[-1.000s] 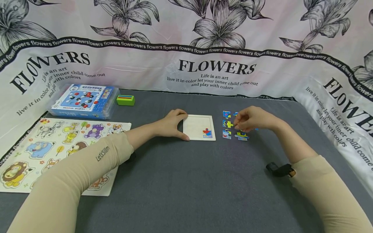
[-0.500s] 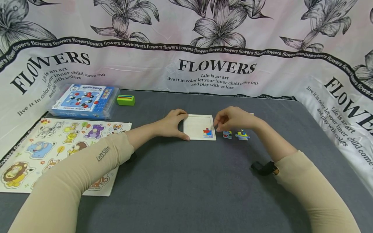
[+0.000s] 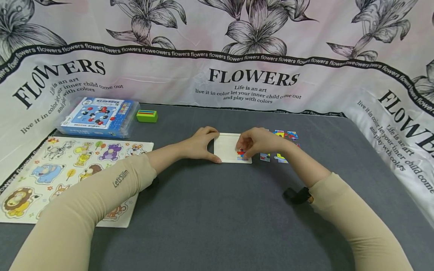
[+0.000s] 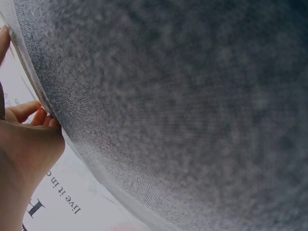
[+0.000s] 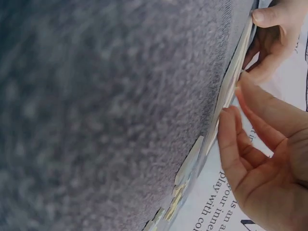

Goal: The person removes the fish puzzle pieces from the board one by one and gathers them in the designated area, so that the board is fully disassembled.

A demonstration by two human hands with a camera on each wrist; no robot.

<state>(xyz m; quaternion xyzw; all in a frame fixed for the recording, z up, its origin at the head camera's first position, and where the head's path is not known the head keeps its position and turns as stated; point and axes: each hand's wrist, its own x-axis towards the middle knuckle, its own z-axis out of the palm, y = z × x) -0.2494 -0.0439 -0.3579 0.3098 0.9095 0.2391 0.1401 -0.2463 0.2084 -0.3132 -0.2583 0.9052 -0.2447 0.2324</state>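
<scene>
A small pale wooden puzzle tray (image 3: 225, 147) lies on the dark grey tabletop. My left hand (image 3: 199, 145) holds its left side, thumb at the near corner and fingertips at the far one. In the tray's near right corner sits a red-and-blue jigsaw piece (image 3: 241, 154), partly covered by my right hand (image 3: 262, 142). That hand is over the tray's right part, thumb and fingers pinched together around a jigsaw piece that is almost wholly hidden. The right wrist view shows the right fingertips (image 5: 239, 90) at the tray's edge. Several loose jigsaw pieces (image 3: 265, 157) lie right of the tray.
A large animal picture board (image 3: 76, 165) lies under the left forearm. Behind it stand a blue molecule-model box (image 3: 96, 117) and a small green block (image 3: 147, 116). A flower-printed cloth (image 3: 252, 86) hangs along the back of the table.
My right hand has moved left from the loose pieces to over the tray's right part, first uncovering and then partly hiding pieces. My left hand and the tray have stayed in place.
</scene>
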